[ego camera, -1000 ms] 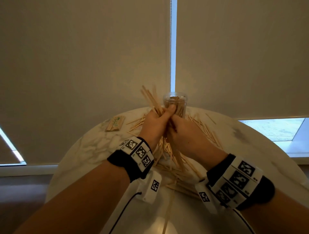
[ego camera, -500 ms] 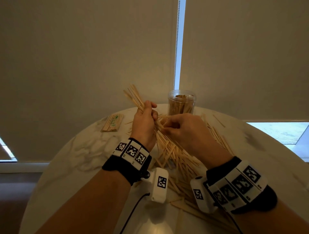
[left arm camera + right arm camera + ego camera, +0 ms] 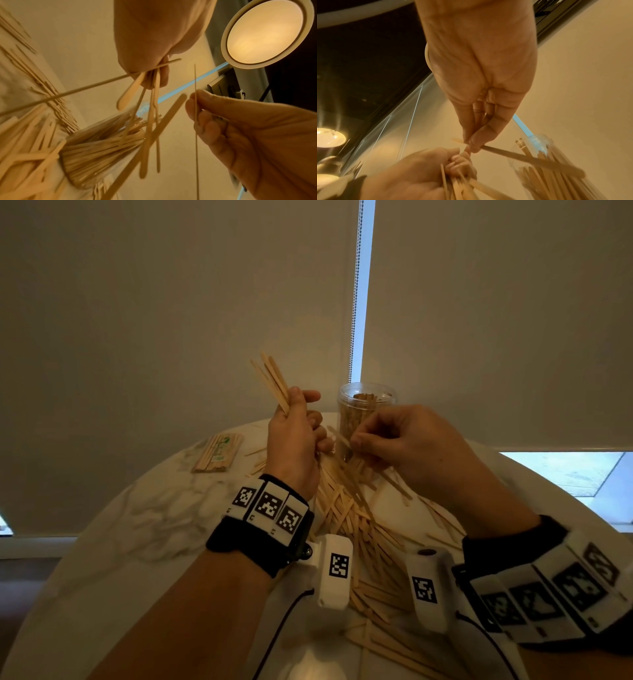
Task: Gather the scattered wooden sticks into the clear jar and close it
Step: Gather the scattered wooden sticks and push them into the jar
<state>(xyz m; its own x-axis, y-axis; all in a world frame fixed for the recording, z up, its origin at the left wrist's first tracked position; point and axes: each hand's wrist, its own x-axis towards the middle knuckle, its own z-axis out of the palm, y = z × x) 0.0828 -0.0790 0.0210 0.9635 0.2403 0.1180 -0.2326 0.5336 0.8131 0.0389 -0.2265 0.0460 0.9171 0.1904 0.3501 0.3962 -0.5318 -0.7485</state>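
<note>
Right now my left hand (image 3: 294, 440) is clenched around a bundle of thin, flat, pale wooden sticks (image 3: 270, 380), whose upper ends fan up and to the left above my fist while the lower ends hang below it. Beside it, my right hand (image 3: 400, 446) pinches a single flat wooden stick (image 3: 534, 160) between thumb and fingertips, its far end slanting in front of the clear round plastic jar (image 3: 366, 409). That jar stands upright and open at the far edge of the round white marbled table (image 3: 137, 515), already packed with sticks. Below my wrists a loose heap of scattered sticks (image 3: 356, 525) covers the tabletop. Off to the left lies a small wrapped packet of sticks (image 3: 219, 453), apart from the heap.
</note>
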